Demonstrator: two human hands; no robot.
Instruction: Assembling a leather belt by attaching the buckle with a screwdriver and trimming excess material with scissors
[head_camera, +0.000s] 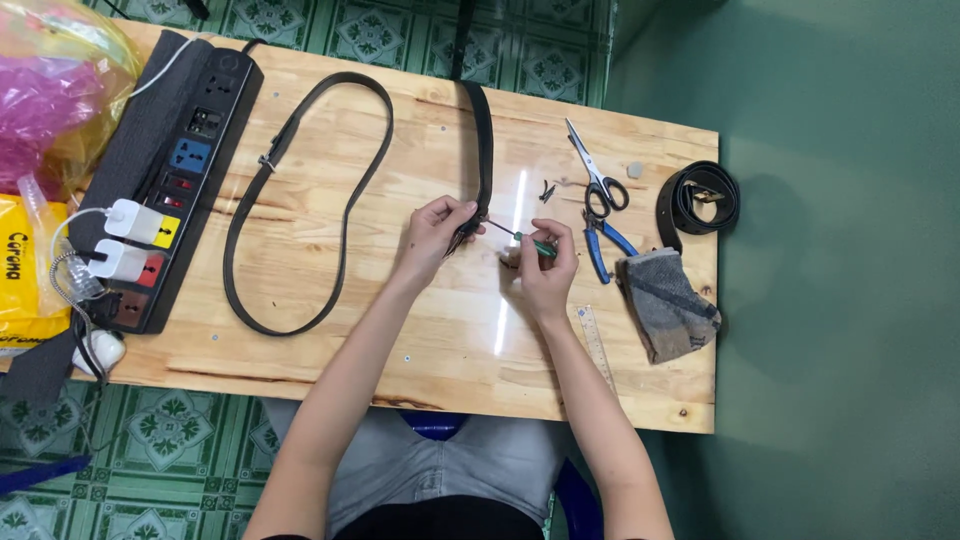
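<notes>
My left hand (437, 233) pinches the end of a long black belt (300, 180) that loops across the wooden table (400, 340). My right hand (541, 262) holds a small green-handled screwdriver (528, 241), its thin tip pointing left at the belt end between my left fingers. The belt's other length runs up past the table's far edge.
Scissors (597, 170) and blue-handled pliers (603, 243) lie right of my hands, beside a grey cloth (665, 300), a clear ruler (594, 340) and a coiled black belt (698, 198). A black power strip (185, 170) with white chargers and plastic bags (50, 100) fill the left edge.
</notes>
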